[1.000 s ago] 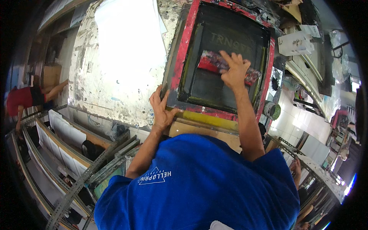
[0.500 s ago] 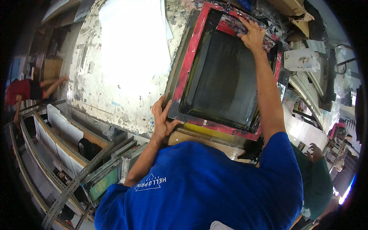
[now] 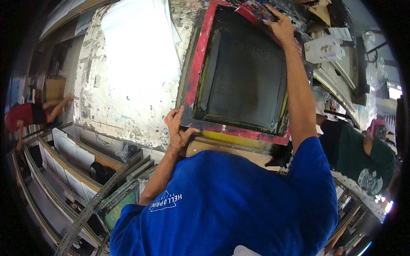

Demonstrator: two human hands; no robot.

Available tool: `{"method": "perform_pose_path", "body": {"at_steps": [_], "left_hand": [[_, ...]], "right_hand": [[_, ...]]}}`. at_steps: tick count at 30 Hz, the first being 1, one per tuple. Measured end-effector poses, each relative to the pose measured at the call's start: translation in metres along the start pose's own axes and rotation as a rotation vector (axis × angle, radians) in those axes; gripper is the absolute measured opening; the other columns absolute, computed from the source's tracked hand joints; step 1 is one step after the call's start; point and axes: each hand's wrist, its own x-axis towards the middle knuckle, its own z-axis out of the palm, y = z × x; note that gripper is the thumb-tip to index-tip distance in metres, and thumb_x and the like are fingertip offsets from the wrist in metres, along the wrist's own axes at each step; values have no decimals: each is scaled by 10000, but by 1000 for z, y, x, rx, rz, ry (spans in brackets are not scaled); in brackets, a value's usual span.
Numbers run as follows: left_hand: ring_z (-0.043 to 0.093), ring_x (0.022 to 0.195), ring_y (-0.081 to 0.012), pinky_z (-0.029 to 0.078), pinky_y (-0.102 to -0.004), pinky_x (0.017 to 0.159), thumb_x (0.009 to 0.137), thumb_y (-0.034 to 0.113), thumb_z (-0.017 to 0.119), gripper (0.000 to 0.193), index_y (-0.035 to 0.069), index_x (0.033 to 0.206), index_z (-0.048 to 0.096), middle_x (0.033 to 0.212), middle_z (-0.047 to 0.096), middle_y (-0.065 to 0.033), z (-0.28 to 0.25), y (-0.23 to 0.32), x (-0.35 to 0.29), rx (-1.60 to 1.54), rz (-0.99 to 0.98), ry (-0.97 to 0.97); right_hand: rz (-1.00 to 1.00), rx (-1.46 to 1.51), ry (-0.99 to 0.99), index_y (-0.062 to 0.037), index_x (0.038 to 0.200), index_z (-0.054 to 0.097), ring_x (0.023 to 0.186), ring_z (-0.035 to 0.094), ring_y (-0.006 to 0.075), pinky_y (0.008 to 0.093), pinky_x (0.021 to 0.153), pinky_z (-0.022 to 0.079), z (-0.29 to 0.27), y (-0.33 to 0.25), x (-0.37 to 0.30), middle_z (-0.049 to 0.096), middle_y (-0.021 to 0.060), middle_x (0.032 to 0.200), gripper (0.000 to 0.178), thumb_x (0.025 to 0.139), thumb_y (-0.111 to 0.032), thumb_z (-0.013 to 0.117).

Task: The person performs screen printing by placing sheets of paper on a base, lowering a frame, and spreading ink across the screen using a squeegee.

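A screen printing frame (image 3: 197, 87) edged in red tape lies in front of me, with dark mesh (image 3: 245, 77) stretched inside it. My left hand (image 3: 176, 130) grips its near left corner, fingers along the left side and thumb on the near edge. At the far right, my right hand (image 3: 282, 29) holds the ink-smeared far rim, its index finger stretched out and the lower fingers partly hidden. Under the frame's near edge show a yellow strip (image 3: 235, 138) and a tan board (image 3: 213, 147).
White sheets (image 3: 136, 47) lie on the paint-stained table (image 3: 92, 85) to the left. Metal shelving (image 3: 85, 215) stands at the lower left. A white box (image 3: 323, 49) sits at the right. One person in red (image 3: 25, 116) is at far left, another in dark green (image 3: 363, 153) at right.
The whole view has shifted, and the frame appears slightly higher and further left. Both hands keep their places on it. The person in green has moved into fuller view.
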Motion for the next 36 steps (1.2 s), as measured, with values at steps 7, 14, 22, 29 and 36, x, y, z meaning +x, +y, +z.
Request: {"method": "perform_pose_path", "body": {"at_steps": [7,14,22,29,36], "left_hand": [[459,1197,-327,372,-431,1064,547,357,977,1058,-12,1443,554,1263,543,-171,-3,11,5,-141,109,125],[496,1214,-298,434,-422,1045,641,506,940,1047,-111,1392,551,1291,544,-163,-25,66,53,-333,245,340],[552,1252,-233,485,-349,1029,779,395,911,983,-74,1468,390,1352,557,-152,-36,178,170,-792,389,681],[574,1083,-203,466,-398,967,947,222,763,415,-10,1261,624,1100,654,-89,49,118,288,-415,220,374],[583,1202,-338,465,-481,1009,842,395,817,520,141,1284,718,1389,589,-150,153,40,334,374,148,-4]], "right_hand": [[145,511,-108,-67,1452,591,1223,613,157,300,1026,487,-43,-74,-150,635,72,1424,714,781,138,723],[-240,-230,-138,-223,1369,687,862,647,290,392,799,507,-100,-204,-267,681,114,976,691,717,2,730],[-694,-194,285,-202,1258,746,773,676,325,381,708,540,-154,-230,-200,703,146,898,566,697,-167,807],[-715,-72,233,10,1046,776,665,689,287,373,679,570,-202,-259,-136,747,204,814,421,739,-230,619],[-621,49,44,23,996,767,707,689,313,413,711,557,-231,-277,-128,738,225,830,379,748,-214,606]]}}
